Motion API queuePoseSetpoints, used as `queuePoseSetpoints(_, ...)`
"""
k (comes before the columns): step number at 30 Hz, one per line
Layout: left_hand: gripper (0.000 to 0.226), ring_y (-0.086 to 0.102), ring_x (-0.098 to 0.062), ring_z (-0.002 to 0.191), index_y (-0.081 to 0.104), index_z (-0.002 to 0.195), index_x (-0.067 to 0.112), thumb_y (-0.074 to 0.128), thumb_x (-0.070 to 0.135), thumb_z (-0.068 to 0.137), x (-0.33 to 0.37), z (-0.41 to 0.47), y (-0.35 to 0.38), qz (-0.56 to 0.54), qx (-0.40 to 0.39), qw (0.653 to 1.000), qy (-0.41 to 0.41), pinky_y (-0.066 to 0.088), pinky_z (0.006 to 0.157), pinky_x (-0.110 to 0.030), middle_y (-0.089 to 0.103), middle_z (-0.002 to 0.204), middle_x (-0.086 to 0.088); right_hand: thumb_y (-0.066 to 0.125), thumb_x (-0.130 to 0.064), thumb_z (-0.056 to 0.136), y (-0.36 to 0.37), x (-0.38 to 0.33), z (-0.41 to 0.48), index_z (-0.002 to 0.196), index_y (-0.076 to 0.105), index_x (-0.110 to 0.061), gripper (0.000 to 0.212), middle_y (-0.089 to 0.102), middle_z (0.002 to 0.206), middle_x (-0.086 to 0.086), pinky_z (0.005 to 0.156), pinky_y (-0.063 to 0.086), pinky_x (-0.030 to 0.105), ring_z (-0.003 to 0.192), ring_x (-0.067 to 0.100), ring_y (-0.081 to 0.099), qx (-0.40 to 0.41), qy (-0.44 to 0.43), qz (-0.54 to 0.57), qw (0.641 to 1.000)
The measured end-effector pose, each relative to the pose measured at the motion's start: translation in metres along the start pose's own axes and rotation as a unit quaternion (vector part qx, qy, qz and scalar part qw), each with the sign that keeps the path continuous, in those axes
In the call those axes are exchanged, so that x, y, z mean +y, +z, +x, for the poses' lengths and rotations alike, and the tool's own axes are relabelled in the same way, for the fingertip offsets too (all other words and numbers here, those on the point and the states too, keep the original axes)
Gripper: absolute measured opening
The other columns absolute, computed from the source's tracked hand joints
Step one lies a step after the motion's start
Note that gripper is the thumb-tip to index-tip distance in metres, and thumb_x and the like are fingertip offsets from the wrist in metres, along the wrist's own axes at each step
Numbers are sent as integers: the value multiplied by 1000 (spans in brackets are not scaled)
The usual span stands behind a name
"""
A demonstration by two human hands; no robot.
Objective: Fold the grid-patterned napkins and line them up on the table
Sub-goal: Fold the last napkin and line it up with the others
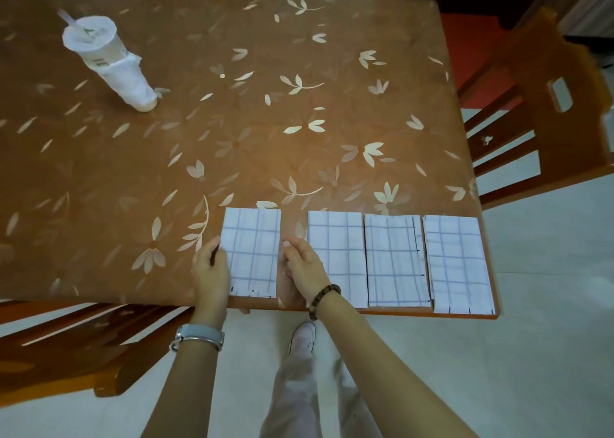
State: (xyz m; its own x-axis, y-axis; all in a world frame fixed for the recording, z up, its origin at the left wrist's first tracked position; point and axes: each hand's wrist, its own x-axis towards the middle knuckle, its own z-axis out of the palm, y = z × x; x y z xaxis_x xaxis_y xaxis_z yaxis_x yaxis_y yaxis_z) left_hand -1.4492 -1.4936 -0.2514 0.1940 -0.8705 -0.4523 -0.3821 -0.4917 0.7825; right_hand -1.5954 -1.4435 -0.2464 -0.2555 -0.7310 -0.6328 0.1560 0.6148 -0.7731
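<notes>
Fingers of the left hand are lying close together and fairly straight against the left edge of the first napkin. The fingers of the right hand are curling with their tips at that napkin's right edge. From my feed I am not able to tell whether they are pinching the cloth or only touching it.

Sweeping from the left, I am seeing a wooden chair standing by the near left corner of the tabletop. A white cup wrapped in tissue, with a straw sticking out of its top, is standing toward the far left corner, well apart from the napkins. A watch is sitting on the left wrist.

The first napkin is lying flat and folded at about the middle of the near edge, its long sides running away from that edge. The right hand is resting in the gap between it and the second napkin, covering that napkin's near left corner, and a bead bracelet is circling the wrist.

The second napkin, the third napkin and the fourth napkin are lying side by side, edges touching or nearly so, and are filling the near edge up to the near right corner. The fourth is reaching right to the near edge. Another chair is standing beyond the right edge.
</notes>
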Motion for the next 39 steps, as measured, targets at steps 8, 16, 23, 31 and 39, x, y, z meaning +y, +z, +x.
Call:
queuePoseSetpoints(8,20,57,-14,92,58,111,27,41,34,103,11,-5,3,-34,-48,998,-28,48,62,-28,56,112,1,40,-36,102,-3,-11,-3,82,52,-35,23,49,76,-20,73,39,16,76,1,47,-2,-8,-14,1000)
queuePoseSetpoints(16,18,64,-28,102,61,105,40,48,47,95,9,-16,12,-43,-72,994,-75,59,80,-54,64,117,-5,38,-34,103,-13,-9,-15,111,61,-11,33,61,100,-2,93,44,26,97,12,53,-4,-18,-12,1000)
queuePoseSetpoints(23,18,64,-26,88,54,79,40,53,45,96,19,-31,26,-82,-37,986,-138,59,71,-52,64,96,-3,39,-38,102,-25,-10,-19,137,48,-16,43,50,140,2,112,36,39,130,18,45,17,-8,-26,999)
queuePoseSetpoints(31,16,62,-23,87,55,86,35,49,42,99,20,-34,29,-80,-33,988,-130,58,73,-46,60,90,0,38,-38,102,-29,-10,-21,138,48,-14,44,53,130,3,110,38,40,118,18,49,15,-3,-28,999)
queuePoseSetpoints(39,18,65,-28,88,57,93,28,49,43,99,25,-38,28,-76,-38,988,-130,58,72,-62,63,93,-7,37,-39,102,-29,-10,-22,138,47,-16,44,50,120,-2,109,39,39,109,14,47,13,7,-37,999)
